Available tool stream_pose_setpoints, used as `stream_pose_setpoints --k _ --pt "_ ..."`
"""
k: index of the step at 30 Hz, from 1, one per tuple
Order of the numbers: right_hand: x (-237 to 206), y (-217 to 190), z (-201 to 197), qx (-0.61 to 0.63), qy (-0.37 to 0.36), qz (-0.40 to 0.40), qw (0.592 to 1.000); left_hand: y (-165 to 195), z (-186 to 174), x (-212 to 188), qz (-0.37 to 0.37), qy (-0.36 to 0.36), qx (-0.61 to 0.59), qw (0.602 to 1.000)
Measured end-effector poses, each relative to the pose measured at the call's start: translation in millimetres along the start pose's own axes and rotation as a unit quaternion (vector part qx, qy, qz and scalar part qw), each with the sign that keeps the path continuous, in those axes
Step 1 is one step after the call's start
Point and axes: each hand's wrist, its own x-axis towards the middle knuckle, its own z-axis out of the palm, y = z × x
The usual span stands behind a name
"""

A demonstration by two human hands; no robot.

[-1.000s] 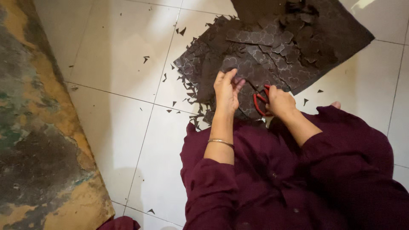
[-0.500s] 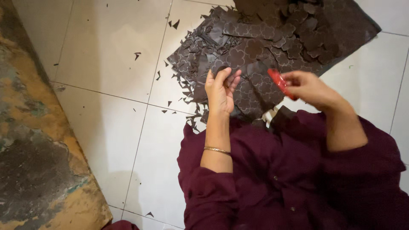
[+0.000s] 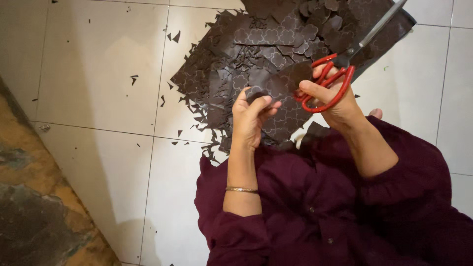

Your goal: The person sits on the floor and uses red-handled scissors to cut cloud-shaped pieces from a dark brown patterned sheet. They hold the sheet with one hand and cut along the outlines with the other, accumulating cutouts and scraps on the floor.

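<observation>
My left hand (image 3: 251, 118) pinches a small dark brown cut-out piece (image 3: 257, 92) between thumb and fingers, above my lap. My right hand (image 3: 335, 101) grips red-handled scissors (image 3: 340, 74); their metal blades point up and to the right, closed or nearly so. Behind both hands lies a pile of dark brown patterned sheets and cut shapes (image 3: 276, 44) on the white tiled floor. A thin bangle (image 3: 242, 189) sits on my left forearm. Maroon sleeves and a maroon garment (image 3: 315, 207) fill the lower right.
Small dark scraps (image 3: 133, 79) are scattered over the white floor tiles (image 3: 98, 64) to the left of the pile. A worn brown and grey mat or slab (image 3: 34, 212) runs along the lower left edge.
My right hand has lifted the scissors up and swung the blades out to the upper right. My left hand has stayed near the pile, holding a small piece. The view has moved closer.
</observation>
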Motion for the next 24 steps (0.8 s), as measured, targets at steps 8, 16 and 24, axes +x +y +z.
stream_pose_setpoints --k 8,16,24 --pt "-2.6 -2.4 -1.6 -0.062 -0.017 -0.065 0.996 19.8 18.1 -21.5 -0.038 -0.080 -0.019 0.996" --pt "-13.4 -10.1 6.8 -0.161 0.007 -0.060 0.985 7.8 23.1 -16.3 0.026 -0.025 0.108 0.993" --pt "-9.5 3.2 -1.7 -0.305 -0.034 0.057 0.950 5.0 -1.0 -0.5 0.099 0.129 0.034 0.986"
